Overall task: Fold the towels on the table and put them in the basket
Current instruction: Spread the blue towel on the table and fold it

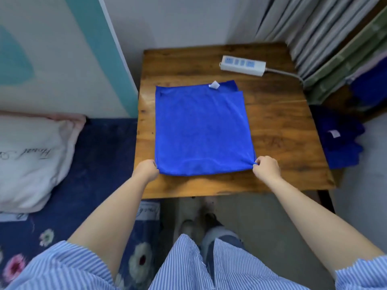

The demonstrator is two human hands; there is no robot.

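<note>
The person is working on the folding step: one blue towel [202, 130] is lying flat on the wooden desk [278, 130], and both hands are holding its near edge. It seems to be folded once already, because at 1 o'clock of the cloth a second layer is showing a little past the upper one.

Going from left to right: the left hand [146, 169] is gripping the near left corner at about 7 o'clock of the towel, with its fingers curled round the cloth. The right hand [267, 167] is holding the near right corner at about 5 o'clock, and its fingers [257, 162] are pinching the corner tip between thumb and forefinger.

In my judgement the next move is asking both hands to be lifting the near edge together and carrying it toward 12 o'clock, so that it is meeting the far edge. The corners should be kept level, otherwise the fold is coming out crooked.

The towel is a bright blue, soft-looking rectangle, mostly smooth, with a small white label [214, 85] at its far edge. A pile of other blue towels [339, 141] is sitting off the desk at 3 o'clock. I cannot clearly see any basket in the head view.
</note>
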